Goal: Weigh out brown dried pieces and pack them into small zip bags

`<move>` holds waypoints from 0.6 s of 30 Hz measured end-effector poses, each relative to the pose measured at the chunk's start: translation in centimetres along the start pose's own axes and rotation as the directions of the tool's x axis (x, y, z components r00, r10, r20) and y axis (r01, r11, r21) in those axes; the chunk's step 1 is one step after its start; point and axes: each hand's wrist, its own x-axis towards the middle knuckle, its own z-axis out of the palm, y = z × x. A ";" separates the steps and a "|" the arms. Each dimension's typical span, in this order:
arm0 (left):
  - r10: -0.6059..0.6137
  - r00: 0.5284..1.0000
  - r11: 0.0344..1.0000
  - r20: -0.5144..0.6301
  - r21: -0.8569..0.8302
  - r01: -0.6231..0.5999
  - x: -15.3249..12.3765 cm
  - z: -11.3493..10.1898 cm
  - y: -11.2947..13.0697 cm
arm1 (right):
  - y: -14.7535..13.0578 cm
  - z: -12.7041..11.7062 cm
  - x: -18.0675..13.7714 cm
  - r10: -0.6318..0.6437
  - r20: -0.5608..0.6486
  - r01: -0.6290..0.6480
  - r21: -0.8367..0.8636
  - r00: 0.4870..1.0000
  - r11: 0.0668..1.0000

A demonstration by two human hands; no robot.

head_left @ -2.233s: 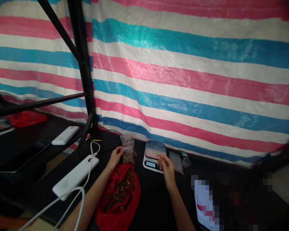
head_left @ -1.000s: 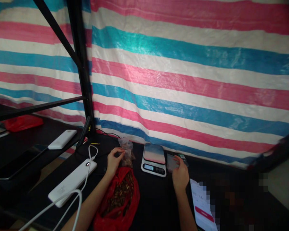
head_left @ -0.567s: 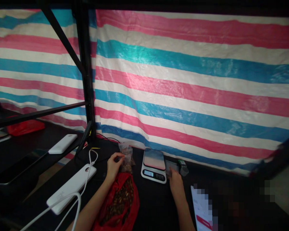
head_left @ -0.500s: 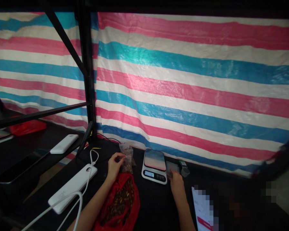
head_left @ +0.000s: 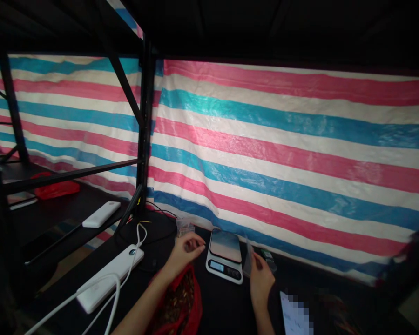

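Note:
My right hand (head_left: 261, 278) pinches a small clear plastic bag (head_left: 247, 256), lifted upright beside the scale. My left hand (head_left: 185, 251) hovers left of the scale, with thumb and fingers curved and slightly apart and nothing seen between them. Between the hands sits a white digital scale (head_left: 224, 271), its metal plate bare and its display lit. Behind my left hand lie several small clear zip bags (head_left: 185, 225), partly hidden. Under my left forearm, a red plastic bag (head_left: 194, 302) stands open, full of brown, seed-like pieces.
A white power bank (head_left: 108, 279) with a white cable lies at left, and another white block (head_left: 102, 214) is farther back. A phone-like screen (head_left: 293, 314) lies at front right. Black shelf posts (head_left: 145, 139) and striped sheeting (head_left: 282, 172) bound the black surface.
My left hand has moved right, away from the small zip bags toward the scale. My right hand has raised the clear bag off the surface. The camera view has tilted up.

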 end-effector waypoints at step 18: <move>0.253 0.945 0.779 0.209 0.535 -0.327 0.6 7.4 -1.3 | -3.9 5.3 -3.5 0.059 0.294 -0.261 0.716 0.954 0.648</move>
